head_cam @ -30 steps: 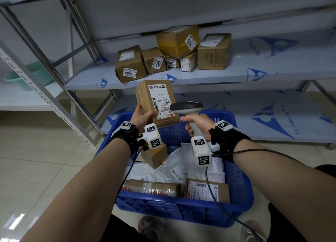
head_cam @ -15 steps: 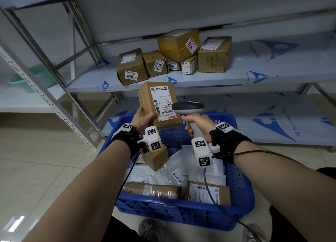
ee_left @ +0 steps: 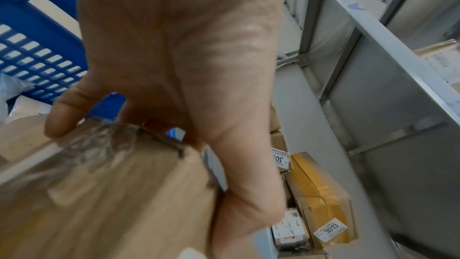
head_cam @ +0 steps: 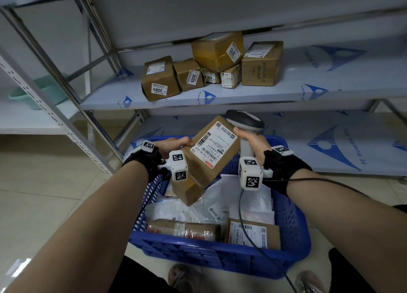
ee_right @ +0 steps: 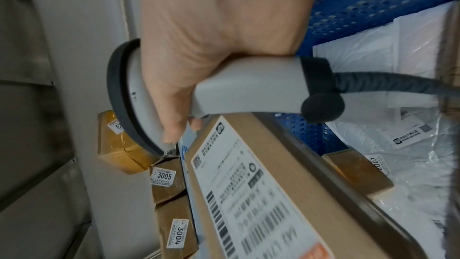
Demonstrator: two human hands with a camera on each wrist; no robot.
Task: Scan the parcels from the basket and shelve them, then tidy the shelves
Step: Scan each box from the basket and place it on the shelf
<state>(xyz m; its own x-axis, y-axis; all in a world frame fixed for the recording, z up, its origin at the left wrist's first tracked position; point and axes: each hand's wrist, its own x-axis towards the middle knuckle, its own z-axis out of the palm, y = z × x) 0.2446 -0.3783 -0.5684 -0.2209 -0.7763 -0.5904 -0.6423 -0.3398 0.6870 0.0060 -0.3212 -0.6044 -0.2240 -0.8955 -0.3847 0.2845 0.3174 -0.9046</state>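
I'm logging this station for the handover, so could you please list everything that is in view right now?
Held parcel: one, brown with white label, tilted above the basket.
Scanner: one, grey and black, corded, beside the held parcel.
Basket: one, blue, on the floor before the shelves.
Basket boxes: three, brown, inside the basket.
Mailer bags: several, white, in the basket; count unclear.
Shelved boxes: six, brown, clustered on the middle shelf.
Shelving: grey metal, blue-printed film on the boards.
Basin: one, green, on the shelf at left.
Left hand: grips the held parcel's edge.
Right hand: grips the scanner's handle.
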